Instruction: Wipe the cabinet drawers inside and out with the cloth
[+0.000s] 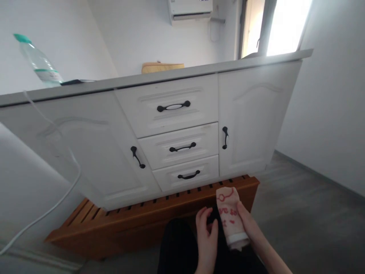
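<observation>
A folded pink cloth (229,213) with red lettering and a white band at its lower end is upright above my lap, its kind not clear. My right hand (247,220) grips it along its right side, with most of the fingers hidden behind it. Just left of the cloth, my left hand (207,232) has its fingers loosely curled and the thumb apart. Nothing shows in that hand, and a small gap lies between it and the cloth.
Ahead stands a white cabinet (182,118) with dark-handled drawers and doors. A slatted wooden bench (128,224) runs along its foot. On top are a plastic bottle (42,64) and a dark flat object (74,82). A white cable (75,163) hangs at left.
</observation>
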`<act>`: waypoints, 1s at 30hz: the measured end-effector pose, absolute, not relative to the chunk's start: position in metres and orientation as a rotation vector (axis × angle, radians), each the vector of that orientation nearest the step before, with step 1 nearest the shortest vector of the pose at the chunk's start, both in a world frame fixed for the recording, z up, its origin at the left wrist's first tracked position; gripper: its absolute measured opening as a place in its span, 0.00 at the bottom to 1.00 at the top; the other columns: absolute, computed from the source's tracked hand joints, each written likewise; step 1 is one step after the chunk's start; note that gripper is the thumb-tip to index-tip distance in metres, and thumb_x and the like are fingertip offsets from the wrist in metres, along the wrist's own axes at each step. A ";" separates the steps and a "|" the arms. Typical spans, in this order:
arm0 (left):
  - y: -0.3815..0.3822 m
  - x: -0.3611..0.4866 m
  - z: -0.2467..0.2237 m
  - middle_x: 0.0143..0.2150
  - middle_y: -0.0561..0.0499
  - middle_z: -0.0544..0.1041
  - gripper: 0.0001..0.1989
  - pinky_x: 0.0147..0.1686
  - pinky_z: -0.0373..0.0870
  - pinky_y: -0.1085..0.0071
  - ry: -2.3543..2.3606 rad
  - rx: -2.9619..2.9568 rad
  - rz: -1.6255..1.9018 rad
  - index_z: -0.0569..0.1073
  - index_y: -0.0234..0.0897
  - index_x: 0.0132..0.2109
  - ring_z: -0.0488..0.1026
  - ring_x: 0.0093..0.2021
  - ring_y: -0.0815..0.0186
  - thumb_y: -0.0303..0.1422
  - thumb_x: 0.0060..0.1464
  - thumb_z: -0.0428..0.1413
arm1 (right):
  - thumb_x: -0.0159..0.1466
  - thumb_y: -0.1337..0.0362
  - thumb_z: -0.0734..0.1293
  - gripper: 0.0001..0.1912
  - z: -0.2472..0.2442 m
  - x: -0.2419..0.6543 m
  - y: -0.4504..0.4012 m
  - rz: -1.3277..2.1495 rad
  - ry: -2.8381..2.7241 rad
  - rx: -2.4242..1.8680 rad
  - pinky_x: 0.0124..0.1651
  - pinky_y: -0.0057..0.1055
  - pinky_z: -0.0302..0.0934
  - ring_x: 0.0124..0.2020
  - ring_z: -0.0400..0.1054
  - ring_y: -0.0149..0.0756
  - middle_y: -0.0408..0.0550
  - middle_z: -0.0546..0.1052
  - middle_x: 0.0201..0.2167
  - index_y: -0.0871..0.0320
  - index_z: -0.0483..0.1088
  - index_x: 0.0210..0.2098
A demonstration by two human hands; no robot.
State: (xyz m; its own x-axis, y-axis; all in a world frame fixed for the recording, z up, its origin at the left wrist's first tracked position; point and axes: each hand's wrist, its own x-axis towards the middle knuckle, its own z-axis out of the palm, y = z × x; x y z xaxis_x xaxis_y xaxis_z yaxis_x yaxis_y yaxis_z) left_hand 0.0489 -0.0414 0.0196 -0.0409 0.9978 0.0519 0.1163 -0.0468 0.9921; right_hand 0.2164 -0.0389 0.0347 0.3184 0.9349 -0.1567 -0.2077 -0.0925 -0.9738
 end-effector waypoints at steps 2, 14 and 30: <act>-0.046 0.042 0.035 0.58 0.42 0.70 0.21 0.56 0.73 0.59 1.311 1.293 1.268 0.75 0.42 0.52 0.71 0.58 0.55 0.47 0.56 0.56 | 0.62 0.38 0.65 0.27 0.037 0.203 -0.043 1.001 -0.943 -1.328 0.59 0.48 0.68 0.54 0.75 0.53 0.56 0.81 0.47 0.53 0.76 0.46; -0.072 0.024 0.071 0.68 0.39 0.68 0.36 0.70 0.58 0.55 1.000 0.955 1.393 0.70 0.41 0.64 0.63 0.70 0.50 0.52 0.53 0.63 | 0.66 0.60 0.64 0.32 0.046 0.127 -0.084 0.888 -1.489 -1.151 0.67 0.44 0.60 0.65 0.63 0.44 0.56 0.64 0.63 0.51 0.58 0.69; -0.078 -0.009 0.054 0.58 0.42 0.78 0.26 0.63 0.67 0.54 1.035 0.749 1.491 0.78 0.40 0.54 0.74 0.59 0.51 0.47 0.51 0.65 | 0.60 0.51 0.68 0.17 0.064 0.141 -0.074 1.002 -1.312 -1.384 0.48 0.37 0.66 0.43 0.73 0.45 0.49 0.79 0.39 0.57 0.75 0.40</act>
State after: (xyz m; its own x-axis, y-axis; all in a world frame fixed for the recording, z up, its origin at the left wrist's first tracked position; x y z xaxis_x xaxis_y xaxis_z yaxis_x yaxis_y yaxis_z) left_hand -0.0094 -0.0780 0.0543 -0.1813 0.9796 -0.0867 -0.4232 0.0019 0.9060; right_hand 0.1406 -0.0740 0.0638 0.0890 0.9950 0.0449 0.2183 0.0245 -0.9756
